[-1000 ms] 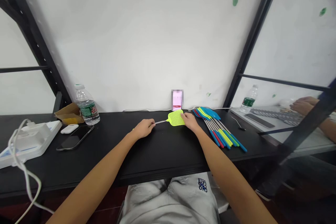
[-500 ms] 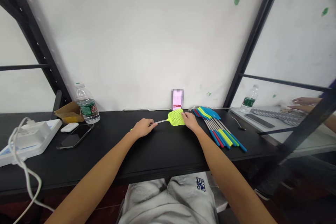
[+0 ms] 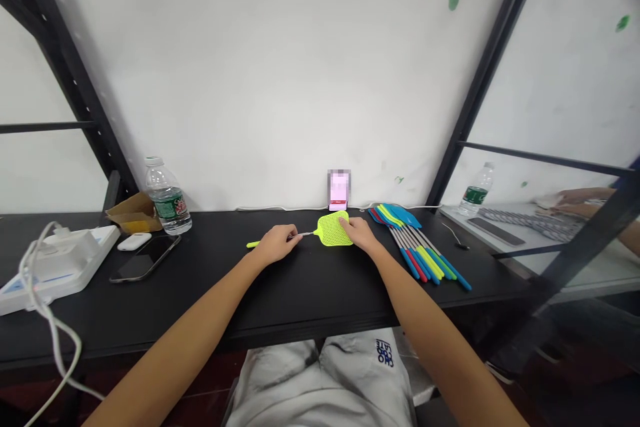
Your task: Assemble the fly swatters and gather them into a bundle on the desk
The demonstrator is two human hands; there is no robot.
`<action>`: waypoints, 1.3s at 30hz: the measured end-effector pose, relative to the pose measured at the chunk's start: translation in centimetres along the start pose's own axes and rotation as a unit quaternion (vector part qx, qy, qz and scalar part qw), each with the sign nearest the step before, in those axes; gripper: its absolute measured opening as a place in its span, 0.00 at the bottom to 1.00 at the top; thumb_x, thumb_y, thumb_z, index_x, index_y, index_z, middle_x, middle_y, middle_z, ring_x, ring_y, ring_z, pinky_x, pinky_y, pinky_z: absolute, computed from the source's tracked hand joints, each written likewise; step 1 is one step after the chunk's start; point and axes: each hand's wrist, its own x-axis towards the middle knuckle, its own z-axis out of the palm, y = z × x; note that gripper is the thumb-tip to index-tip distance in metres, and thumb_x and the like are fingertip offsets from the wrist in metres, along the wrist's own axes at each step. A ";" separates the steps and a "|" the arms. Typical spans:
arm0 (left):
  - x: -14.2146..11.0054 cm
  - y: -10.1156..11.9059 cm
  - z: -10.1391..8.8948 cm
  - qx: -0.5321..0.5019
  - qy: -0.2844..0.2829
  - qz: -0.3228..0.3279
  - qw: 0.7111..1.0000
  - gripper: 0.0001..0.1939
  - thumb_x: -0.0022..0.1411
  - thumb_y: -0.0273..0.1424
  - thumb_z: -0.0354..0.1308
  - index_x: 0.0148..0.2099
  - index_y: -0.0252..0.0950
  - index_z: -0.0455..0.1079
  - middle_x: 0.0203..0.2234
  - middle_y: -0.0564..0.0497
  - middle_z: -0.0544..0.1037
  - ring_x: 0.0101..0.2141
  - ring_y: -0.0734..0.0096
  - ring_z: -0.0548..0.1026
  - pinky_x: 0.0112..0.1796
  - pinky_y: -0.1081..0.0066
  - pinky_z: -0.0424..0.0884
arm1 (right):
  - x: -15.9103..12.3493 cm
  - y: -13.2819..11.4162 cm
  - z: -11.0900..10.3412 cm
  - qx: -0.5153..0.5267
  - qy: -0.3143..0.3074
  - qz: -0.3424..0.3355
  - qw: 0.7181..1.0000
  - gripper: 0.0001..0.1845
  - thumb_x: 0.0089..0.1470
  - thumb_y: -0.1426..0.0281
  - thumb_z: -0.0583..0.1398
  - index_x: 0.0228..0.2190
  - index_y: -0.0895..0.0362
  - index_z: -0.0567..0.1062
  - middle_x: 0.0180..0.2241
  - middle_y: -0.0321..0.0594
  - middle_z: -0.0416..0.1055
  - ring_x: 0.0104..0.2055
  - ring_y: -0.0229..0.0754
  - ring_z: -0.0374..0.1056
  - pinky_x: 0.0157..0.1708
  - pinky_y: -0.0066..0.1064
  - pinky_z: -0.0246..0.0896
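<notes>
A yellow-green fly swatter (image 3: 333,229) lies crosswise in front of me at the black table (image 3: 310,293). My left hand (image 3: 276,243) is closed round its thin metal shaft, and the yellow-green handle end sticks out to the left of that hand. At the other end, my right hand (image 3: 357,233) grips the right edge of the perforated head, thumb on top; its other fingers are partly hidden. To the right of my right hand lies a fanned pile of fly swatters (image 3: 420,243) with blue, red, yellow and green handles and mostly blue heads.
Against the wall stands a lit phone (image 3: 339,188), its screen blurred. On the left are a water bottle (image 3: 170,200), a cardboard box (image 3: 133,215), a white case (image 3: 134,241), a dark phone (image 3: 146,259) and a power strip (image 3: 60,260). Another person's hands (image 3: 580,200) show at far right.
The swatter's head has shifted slightly down and left. More of its handle shows left of my left hand. My right thumb lies further over the head.
</notes>
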 end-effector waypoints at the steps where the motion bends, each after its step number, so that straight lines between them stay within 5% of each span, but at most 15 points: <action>1: 0.0 0.2 0.1 -0.003 0.004 0.008 1.000 0.15 0.66 0.42 0.49 0.38 0.38 0.71 0.33 0.49 0.78 0.35 0.66 0.74 0.34 0.71 0.65 | -0.1 -0.1 0.1 0.007 -0.004 0.000 1.000 0.27 0.58 0.50 0.51 0.18 0.56 0.66 0.20 0.37 0.66 0.25 0.40 0.62 0.24 0.28 0.48; 9: -0.1 1.7 1.2 0.011 0.008 0.055 0.998 0.14 0.68 0.35 0.45 0.44 0.38 0.72 0.40 0.46 0.77 0.42 0.63 0.74 0.44 0.67 0.67 | -0.7 -1.6 1.1 0.077 -0.004 0.000 0.997 0.16 0.56 0.56 0.57 0.32 0.56 0.72 0.35 0.43 0.76 0.38 0.45 0.71 0.33 0.28 0.60; 24: -0.6 2.8 0.8 0.045 -0.019 0.048 0.998 0.14 0.69 0.35 0.43 0.40 0.41 0.70 0.36 0.49 0.76 0.40 0.64 0.73 0.37 0.70 0.64 | -0.9 -2.1 1.4 -0.030 0.053 0.001 0.998 0.19 0.60 0.54 0.53 0.24 0.53 0.62 0.28 0.41 0.71 0.32 0.43 0.67 0.28 0.29 0.51; 39: -0.3 3.2 0.6 0.039 -0.021 0.034 0.998 0.12 0.65 0.32 0.45 0.31 0.41 0.68 0.30 0.51 0.76 0.35 0.64 0.73 0.31 0.71 0.59 | -0.6 -1.9 1.2 -0.037 0.068 -0.037 0.996 0.21 0.61 0.54 0.53 0.24 0.55 0.67 0.28 0.43 0.73 0.32 0.43 0.67 0.30 0.29 0.51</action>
